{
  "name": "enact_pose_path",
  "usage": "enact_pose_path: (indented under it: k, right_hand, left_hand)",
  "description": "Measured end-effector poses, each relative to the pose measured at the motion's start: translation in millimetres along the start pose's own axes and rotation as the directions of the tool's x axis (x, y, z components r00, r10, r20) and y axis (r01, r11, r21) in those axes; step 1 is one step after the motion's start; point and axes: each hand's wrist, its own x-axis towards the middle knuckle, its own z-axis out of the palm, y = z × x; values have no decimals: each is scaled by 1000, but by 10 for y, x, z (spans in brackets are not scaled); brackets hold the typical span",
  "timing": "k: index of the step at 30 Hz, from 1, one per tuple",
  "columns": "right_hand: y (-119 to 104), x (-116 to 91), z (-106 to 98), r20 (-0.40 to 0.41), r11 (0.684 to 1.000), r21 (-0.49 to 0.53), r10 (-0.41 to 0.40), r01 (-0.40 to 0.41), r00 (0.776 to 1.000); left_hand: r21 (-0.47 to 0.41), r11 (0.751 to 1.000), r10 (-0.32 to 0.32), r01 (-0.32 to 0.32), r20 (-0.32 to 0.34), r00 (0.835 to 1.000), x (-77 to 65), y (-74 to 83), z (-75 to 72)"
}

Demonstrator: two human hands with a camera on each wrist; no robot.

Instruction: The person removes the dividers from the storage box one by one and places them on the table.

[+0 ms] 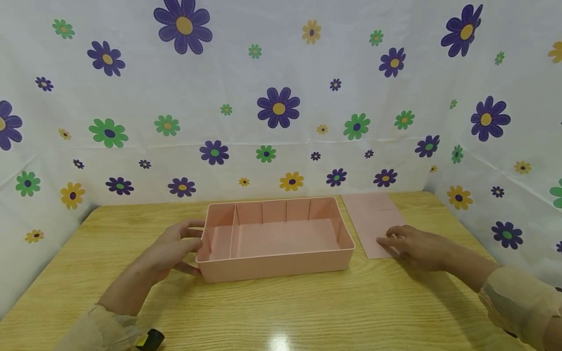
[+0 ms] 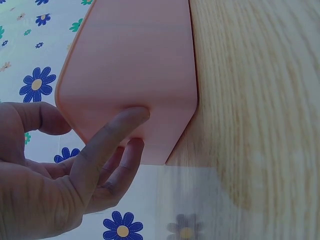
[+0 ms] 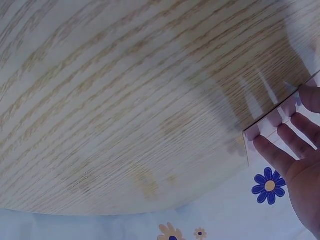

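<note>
A shallow pink rectangular box stands on the table, its open top facing up. One upright divider sets off a narrow compartment at its left end. My left hand touches the outside of that end with spread fingers; in the left wrist view, the left hand's fingertips rest on the box's outer wall. To the box's right lies a flat pink panel. Over its near right part is my right hand, fingers loosely bent, with fingertips at the panel's surface.
The wood-grain table ends at a white cloth wall printed with flowers, which also rises at both sides. Slots line the box's inner back wall. A small black and yellow object shows beside the left sleeve.
</note>
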Motion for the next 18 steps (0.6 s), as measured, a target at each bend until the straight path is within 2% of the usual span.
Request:
enact_pose_path:
  k: [9,18]
  right_hand:
    - [2,3,15,16,1000,4,17,-17,1000]
    - [-12,-13,-22,-5,1000,-9,2,-2,1000]
  left_hand:
    - [-7,1000,7,-7,2,1000,-3,-11,1]
    - [-6,1000,6,-6,3,1000,-7,-3,5]
